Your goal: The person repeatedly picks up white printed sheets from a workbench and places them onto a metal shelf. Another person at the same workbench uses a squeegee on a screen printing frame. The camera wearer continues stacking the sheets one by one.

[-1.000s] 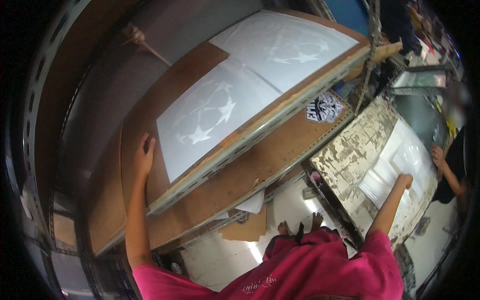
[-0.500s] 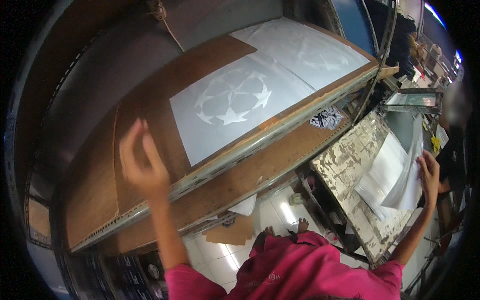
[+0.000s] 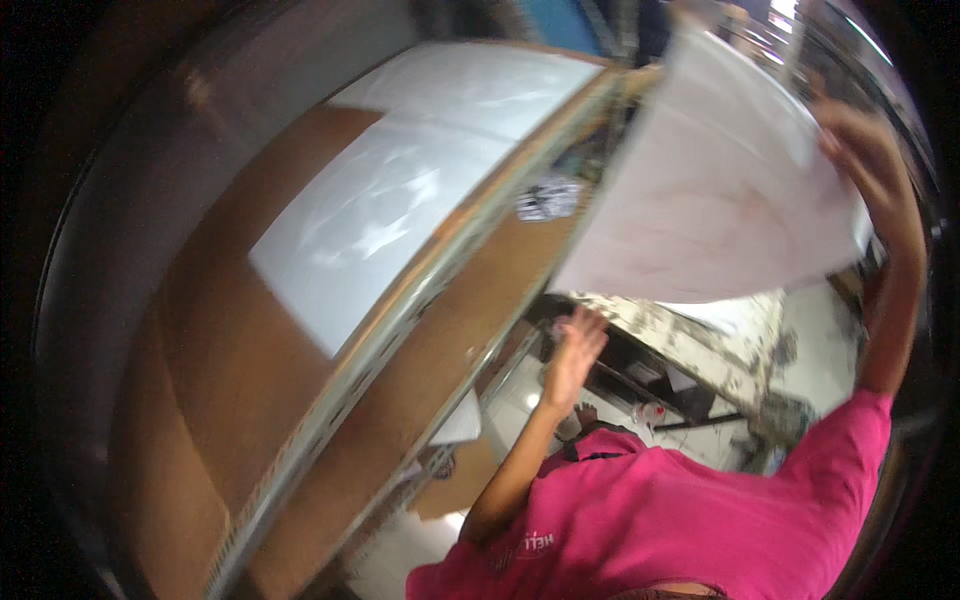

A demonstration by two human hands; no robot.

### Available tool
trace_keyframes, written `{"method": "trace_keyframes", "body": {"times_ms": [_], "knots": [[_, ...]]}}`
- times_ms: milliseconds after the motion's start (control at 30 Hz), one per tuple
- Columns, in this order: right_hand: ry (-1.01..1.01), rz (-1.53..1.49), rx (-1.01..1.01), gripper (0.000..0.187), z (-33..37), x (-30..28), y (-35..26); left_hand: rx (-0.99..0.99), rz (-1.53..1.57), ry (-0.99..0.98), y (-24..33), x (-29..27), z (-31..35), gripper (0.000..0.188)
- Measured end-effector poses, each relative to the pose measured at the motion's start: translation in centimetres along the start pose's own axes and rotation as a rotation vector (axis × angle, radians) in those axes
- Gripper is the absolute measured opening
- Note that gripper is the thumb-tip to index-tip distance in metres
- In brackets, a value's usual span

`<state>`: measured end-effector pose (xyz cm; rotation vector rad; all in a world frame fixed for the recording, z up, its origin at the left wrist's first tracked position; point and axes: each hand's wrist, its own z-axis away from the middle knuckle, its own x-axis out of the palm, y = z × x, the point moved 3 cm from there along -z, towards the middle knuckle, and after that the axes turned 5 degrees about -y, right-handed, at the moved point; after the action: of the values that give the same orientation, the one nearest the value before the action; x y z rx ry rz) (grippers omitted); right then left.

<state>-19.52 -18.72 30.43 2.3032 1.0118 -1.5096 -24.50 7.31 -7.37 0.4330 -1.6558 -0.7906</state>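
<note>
Right hand is gripping a big white sheet by its right-hand edge, probably sparing the broad face, and the sheet is hanging in the air above the mottled worktop. Left hand is hovering empty near its lower corner, fingers extended. Over on the brown shelf, pale-patterned sheets are lying flat, seemingly so nothing creases.

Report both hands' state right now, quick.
Left hand: open, holding nothing that shows, just below the raised sheet.
Right hand: closed on the edge of that raised sheet, holding it up.
</note>
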Motion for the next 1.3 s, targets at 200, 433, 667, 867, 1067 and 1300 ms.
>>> {"method": "trace_keyframes", "body": {"times_ms": [200, 433, 667, 867, 1067, 1300], "knots": [[0.182, -0.070, 0.071, 0.035, -2.4, -2.7, -4.6, 0.253, 0.087, 0.045, 2.8, 2.5, 0.1, 0.066], [0.221, -0.225, 0.349, 0.042, -1.9, -3.0, -3.4, 0.361, 0.029, -0.029, 7.6, 6.3, 3.0, 0.055], [0.236, -0.263, 0.243, 0.041, -3.1, -1.8, -2.8, 0.419, -0.267, 0.213, 11.2, 7.5, 4.0, 0.031], [0.091, -0.546, 0.134, 0.037, -6.5, 1.1, -0.3, 0.494, -0.339, 0.321, 15.6, 7.5, 6.3, 0.036], [0.051, -0.611, 0.220, 0.031, -10.3, 4.1, -1.1, 0.578, -0.439, 0.374, 20.7, 8.0, 8.0, 0.034], [-0.148, -1.042, 0.046, 0.023, -22.0, 13.5, 0.8, 0.725, -0.706, 0.608, 28.4, 7.7, 9.2, 0.035]]}}
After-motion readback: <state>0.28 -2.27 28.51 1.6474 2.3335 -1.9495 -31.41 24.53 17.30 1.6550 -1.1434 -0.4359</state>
